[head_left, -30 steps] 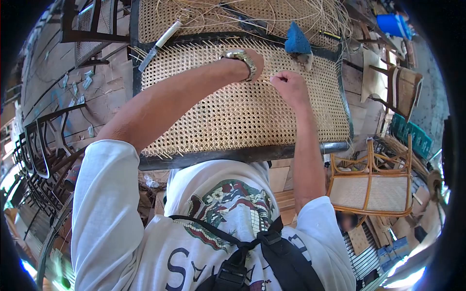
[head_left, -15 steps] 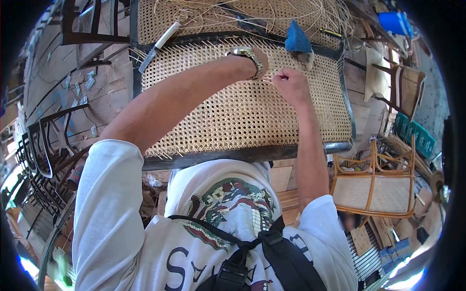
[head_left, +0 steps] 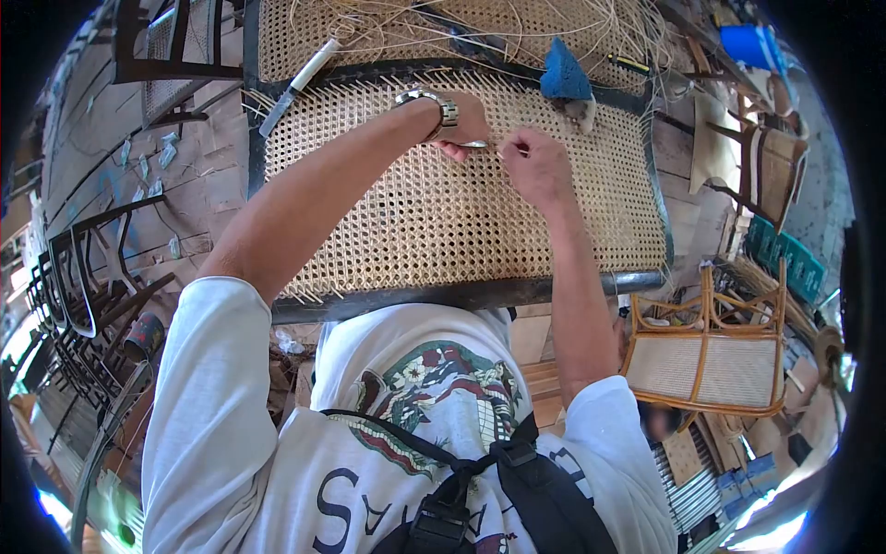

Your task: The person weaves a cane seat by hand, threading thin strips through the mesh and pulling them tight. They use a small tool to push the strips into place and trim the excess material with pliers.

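A woven cane panel in a dark frame lies before me, against my front. My left hand, with a metal watch on the wrist, is closed low over the upper middle of the weave. A small shiny piece shows beneath its fingers; I cannot tell what it is. Just to the right, my right hand is curled in a pinch on a thin, pale cane strand, close over the panel. Cut strand ends stick up along the panel's far edge.
A white-handled knife lies at the panel's upper left. A blue sponge-like block sits at its upper right. Loose cane strands cover the farther panel. A rattan chair stands right, dark chair frames left.
Both hands have shifted left over the weave, the left hand farther. Its fingers and the shiny piece now show from under the wrist.
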Tool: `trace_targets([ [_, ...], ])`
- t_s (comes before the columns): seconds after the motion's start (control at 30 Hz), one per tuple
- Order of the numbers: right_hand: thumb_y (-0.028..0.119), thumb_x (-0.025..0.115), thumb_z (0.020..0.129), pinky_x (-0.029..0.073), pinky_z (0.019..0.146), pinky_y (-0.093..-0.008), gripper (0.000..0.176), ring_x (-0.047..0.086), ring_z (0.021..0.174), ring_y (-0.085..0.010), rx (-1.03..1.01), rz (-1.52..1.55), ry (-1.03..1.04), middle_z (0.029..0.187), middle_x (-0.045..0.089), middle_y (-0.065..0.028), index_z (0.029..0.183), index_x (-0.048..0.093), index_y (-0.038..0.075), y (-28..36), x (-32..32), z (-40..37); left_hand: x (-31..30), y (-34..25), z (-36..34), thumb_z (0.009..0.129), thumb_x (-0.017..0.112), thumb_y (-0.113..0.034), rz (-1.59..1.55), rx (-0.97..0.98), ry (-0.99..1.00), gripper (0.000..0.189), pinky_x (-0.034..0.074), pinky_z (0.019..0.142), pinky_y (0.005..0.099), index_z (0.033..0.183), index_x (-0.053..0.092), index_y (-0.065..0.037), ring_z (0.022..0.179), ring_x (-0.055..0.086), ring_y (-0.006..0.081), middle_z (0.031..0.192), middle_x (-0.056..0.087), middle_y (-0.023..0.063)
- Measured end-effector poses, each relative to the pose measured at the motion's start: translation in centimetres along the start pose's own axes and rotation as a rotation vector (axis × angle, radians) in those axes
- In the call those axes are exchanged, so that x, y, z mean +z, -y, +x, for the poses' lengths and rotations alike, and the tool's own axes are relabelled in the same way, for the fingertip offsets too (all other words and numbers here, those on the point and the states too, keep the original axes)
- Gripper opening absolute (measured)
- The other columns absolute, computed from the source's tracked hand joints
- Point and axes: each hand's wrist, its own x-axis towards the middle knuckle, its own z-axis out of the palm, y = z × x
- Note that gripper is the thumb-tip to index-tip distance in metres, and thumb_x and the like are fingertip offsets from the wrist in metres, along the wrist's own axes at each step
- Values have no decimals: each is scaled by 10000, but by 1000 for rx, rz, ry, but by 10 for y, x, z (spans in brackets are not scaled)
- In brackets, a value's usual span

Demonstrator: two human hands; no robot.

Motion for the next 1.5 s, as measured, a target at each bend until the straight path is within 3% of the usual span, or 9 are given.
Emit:
trace_targets([
  [0.1,246,649,865,522,759,-389,209,686,825,-298,239,32,68,893,715,-148,895,715,50,18,-14,-1,6,2,3,1001,533,-418,82,17,-34,509,523,520,299,712,717,-42,522,632,133,643,704,69],
  [0.27,194,714,859,502,681,-328,160,638,707,-171,214,14,72,774,696,-88,905,713,40,13,-9,5,10,-2,-6,891,621,-570,352,76,-179,520,572,739,373,739,745,-88,737,729,201,681,727,73],
  [0.53,182,742,855,493,665,-290,178,611,704,-121,169,74,202,771,689,-70,887,697,13,18,-16,5,-20,41,-4,933,615,-440,297,83,-284,434,500,567,343,728,638,-58,583,599,164,634,613,63],
  [0.63,208,712,854,514,708,-367,184,660,736,-228,131,103,167,827,706,-114,911,695,35,16,-11,-3,-33,71,-31,964,568,-523,-36,151,-483,504,409,517,278,693,564,-97,527,422,113,593,453,-33],
  [0.83,196,692,860,521,763,-383,190,684,823,-269,135,101,119,901,712,-134,947,685,28,21,-5,-9,26,66,-26,815,619,-749,-220,39,-434,730,466,550,262,1004,717,-51,610,604,112,640,624,37],
  [1.0,162,687,880,527,735,-342,200,694,799,-215,178,80,158,877,723,-133,996,682,-1,27,-9,-5,38,41,-13,843,758,-356,-195,-4,-491,276,578,751,390,909,751,-88,787,724,260,880,740,135],
  [1.23,149,672,883,524,729,-348,182,685,769,-222,36,-9,60,869,716,-137,983,672,-4,19,0,-8,43,42,-27,878,718,-278,-47,63,-524,216,573,764,397,975,737,-86,814,719,261,912,737,151],
  [1.43,142,633,865,512,816,-434,110,656,909,-325,-63,266,57,955,686,-150,911,652,44,-19,20,-2,53,16,-27,945,584,-124,419,546,-696,170,568,611,345,1099,655,-116,695,685,227,812,668,93],
  [1.5,143,620,862,507,817,-439,94,649,915,-324,36,-22,68,966,681,-144,896,647,59,5,10,-6,17,22,-19,966,554,-150,402,491,-779,197,611,669,359,1126,661,-108,793,725,237,840,688,130],
])
